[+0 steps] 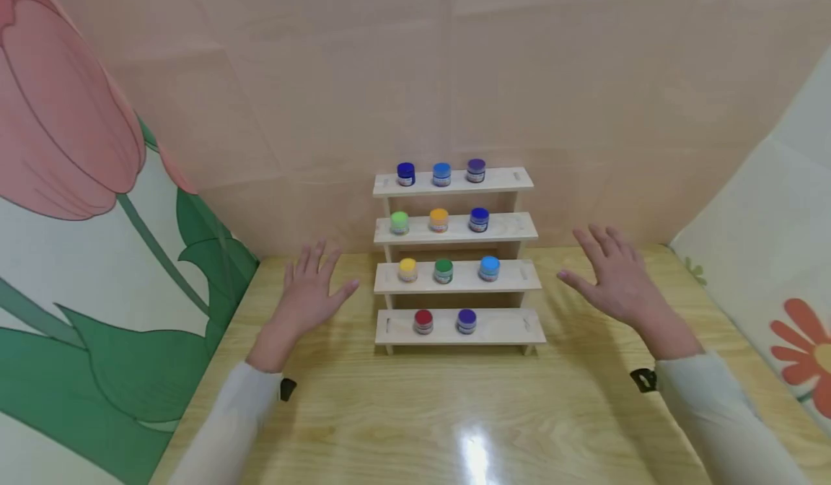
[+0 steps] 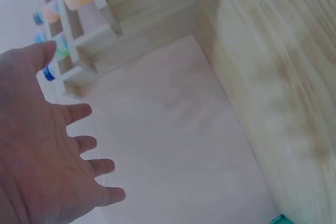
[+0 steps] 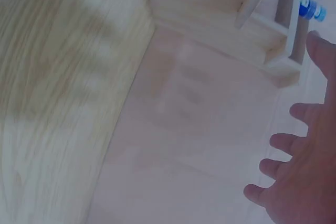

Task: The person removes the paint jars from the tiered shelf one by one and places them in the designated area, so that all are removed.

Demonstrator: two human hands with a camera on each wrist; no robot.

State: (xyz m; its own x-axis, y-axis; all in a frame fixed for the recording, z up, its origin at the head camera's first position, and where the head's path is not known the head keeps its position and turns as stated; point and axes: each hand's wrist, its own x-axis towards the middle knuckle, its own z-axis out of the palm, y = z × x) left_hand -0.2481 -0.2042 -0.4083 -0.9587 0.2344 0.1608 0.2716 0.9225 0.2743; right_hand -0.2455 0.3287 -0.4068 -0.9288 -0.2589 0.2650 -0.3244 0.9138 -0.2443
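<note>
A pale wooden four-step rack (image 1: pixel 500 335) stands at the back of the table with small lidded paint jars on it. The top step bears a dark blue jar (image 1: pixel 405 175), a blue jar and a purple jar (image 1: pixel 476 171). Below are light green, orange (image 1: pixel 438 221) and dark blue jars. Yellow, green (image 1: pixel 443 271) and light blue ones occupy the third step; a red jar (image 1: pixel 423 322) and a purple jar (image 1: pixel 466 321) the lowest. My left hand (image 1: pixel 308 294) hovers left of the rack, fingers spread, holding nothing. Right of it, my right hand (image 1: pixel 613 279) is likewise spread and holds nothing.
Behind the rack rises a plain pinkish backdrop (image 1: pixel 311 95). A panel with a painted tulip (image 1: pixel 71 102) borders the left, and one with a red flower (image 1: pixel 805 355) the right. The wood-grain table (image 1: pixel 363 420) reflects a bright light near its front.
</note>
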